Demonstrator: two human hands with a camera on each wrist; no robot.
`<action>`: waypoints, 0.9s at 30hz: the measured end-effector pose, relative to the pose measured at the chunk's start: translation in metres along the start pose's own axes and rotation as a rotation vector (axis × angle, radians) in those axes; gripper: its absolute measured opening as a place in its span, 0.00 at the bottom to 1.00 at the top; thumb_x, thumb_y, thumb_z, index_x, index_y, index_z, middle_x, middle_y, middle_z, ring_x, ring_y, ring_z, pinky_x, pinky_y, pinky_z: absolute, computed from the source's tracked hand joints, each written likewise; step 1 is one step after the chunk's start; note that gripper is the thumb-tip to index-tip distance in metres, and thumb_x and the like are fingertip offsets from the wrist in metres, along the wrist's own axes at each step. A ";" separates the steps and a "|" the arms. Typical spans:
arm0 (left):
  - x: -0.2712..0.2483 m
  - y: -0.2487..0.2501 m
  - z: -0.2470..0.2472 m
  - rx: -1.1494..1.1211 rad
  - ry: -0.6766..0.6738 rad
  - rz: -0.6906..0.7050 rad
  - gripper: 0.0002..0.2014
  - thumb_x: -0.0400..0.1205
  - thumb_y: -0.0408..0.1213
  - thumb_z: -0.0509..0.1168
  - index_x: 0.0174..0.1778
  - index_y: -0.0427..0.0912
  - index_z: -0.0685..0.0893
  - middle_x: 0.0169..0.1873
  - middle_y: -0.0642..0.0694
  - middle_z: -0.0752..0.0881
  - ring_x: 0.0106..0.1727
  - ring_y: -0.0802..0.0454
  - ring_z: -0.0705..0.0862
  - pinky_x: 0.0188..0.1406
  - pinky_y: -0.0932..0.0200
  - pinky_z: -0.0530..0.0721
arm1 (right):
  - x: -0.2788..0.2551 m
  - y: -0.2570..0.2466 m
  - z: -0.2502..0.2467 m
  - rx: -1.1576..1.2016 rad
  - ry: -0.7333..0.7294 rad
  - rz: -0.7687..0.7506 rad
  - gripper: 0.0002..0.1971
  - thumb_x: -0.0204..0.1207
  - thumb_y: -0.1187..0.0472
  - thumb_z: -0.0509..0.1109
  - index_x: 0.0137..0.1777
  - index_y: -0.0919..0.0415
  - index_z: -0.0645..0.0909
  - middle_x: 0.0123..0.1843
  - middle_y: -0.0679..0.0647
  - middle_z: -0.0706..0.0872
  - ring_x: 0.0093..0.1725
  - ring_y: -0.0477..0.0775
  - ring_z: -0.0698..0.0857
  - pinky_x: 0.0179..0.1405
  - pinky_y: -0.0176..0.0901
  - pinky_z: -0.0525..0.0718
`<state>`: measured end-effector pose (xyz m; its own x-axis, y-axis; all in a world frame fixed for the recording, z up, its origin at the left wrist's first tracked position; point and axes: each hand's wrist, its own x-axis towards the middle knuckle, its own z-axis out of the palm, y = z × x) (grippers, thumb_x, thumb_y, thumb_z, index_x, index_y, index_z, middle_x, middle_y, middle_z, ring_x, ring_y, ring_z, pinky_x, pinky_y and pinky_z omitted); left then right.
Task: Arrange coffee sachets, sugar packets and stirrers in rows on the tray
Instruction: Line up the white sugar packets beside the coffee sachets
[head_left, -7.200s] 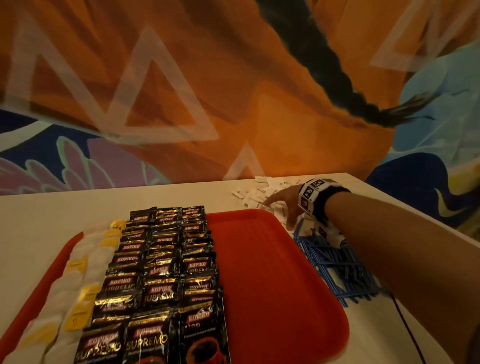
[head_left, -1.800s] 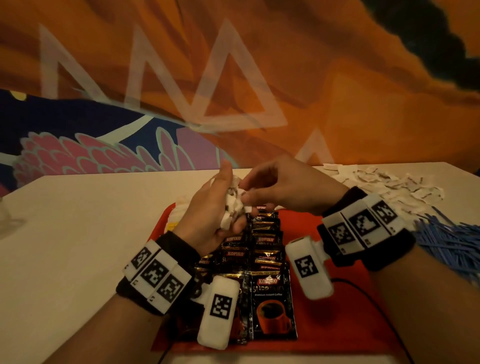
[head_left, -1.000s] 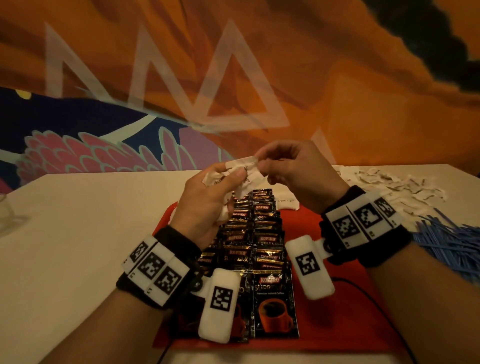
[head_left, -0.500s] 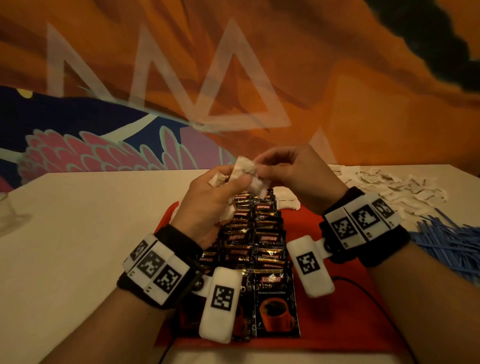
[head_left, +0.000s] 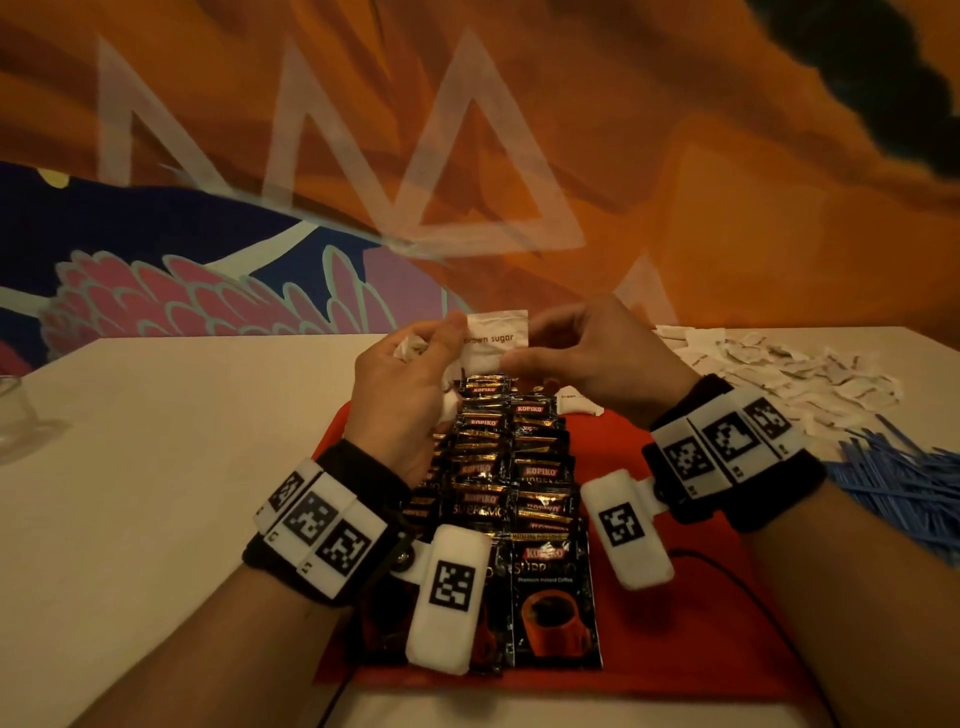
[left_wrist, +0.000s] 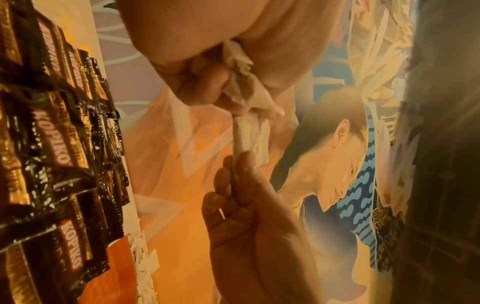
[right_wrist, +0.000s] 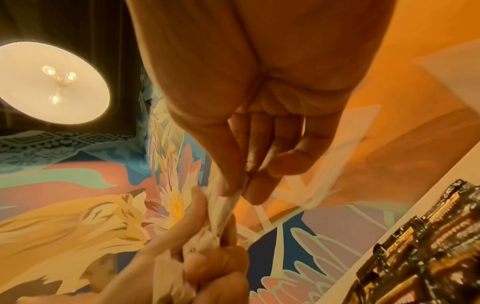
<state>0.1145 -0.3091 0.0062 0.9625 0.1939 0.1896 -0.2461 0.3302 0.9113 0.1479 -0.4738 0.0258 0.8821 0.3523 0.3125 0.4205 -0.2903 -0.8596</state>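
Above the far end of the red tray (head_left: 675, 623), my left hand (head_left: 410, 384) grips a crumpled bunch of white sugar packets (left_wrist: 239, 82). One flat packet printed "brown sugar" (head_left: 496, 338) stands up between both hands. The left thumb holds its left edge and my right hand (head_left: 587, 353) pinches its right edge, as the right wrist view also shows (right_wrist: 223, 207). Black Kopiko coffee sachets (head_left: 519, 467) lie in overlapping rows down the tray's middle. A single sugar packet (head_left: 576, 402) lies at the tray's far edge, beside the sachets. My left arm hides the tray's left side.
A loose pile of white sugar packets (head_left: 779, 374) lies on the pale table at the far right. A heap of blue stirrers (head_left: 904, 483) lies nearer, right of the tray. A clear glass (head_left: 13, 410) stands at the left edge. A painted wall rises behind the table.
My right hand came back from the sugar pile to meet the left. Over the last second one packet has been drawn up from the bunch and now stands flat, print facing me.
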 end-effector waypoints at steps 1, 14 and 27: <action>0.001 0.000 0.000 0.014 0.024 0.013 0.08 0.85 0.38 0.67 0.44 0.37 0.85 0.31 0.45 0.87 0.20 0.58 0.80 0.14 0.69 0.74 | 0.001 0.001 -0.003 -0.004 -0.006 0.013 0.03 0.71 0.63 0.80 0.42 0.60 0.89 0.40 0.59 0.92 0.36 0.49 0.88 0.35 0.40 0.83; 0.010 -0.001 -0.010 0.068 0.084 -0.003 0.06 0.85 0.40 0.67 0.46 0.42 0.86 0.38 0.47 0.80 0.26 0.56 0.70 0.13 0.66 0.66 | 0.033 0.092 -0.075 -0.366 0.032 0.681 0.10 0.75 0.64 0.78 0.35 0.65 0.83 0.31 0.56 0.89 0.21 0.44 0.81 0.21 0.32 0.76; 0.009 -0.002 -0.008 0.069 0.060 -0.018 0.06 0.86 0.39 0.67 0.46 0.43 0.86 0.37 0.48 0.79 0.24 0.57 0.70 0.13 0.66 0.66 | 0.037 0.101 -0.071 -0.418 0.078 0.856 0.07 0.75 0.67 0.77 0.39 0.67 0.82 0.33 0.58 0.88 0.26 0.51 0.84 0.24 0.37 0.77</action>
<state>0.1225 -0.3003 0.0028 0.9577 0.2442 0.1522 -0.2179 0.2705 0.9377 0.2377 -0.5533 -0.0209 0.9307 -0.1831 -0.3166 -0.3460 -0.7215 -0.5998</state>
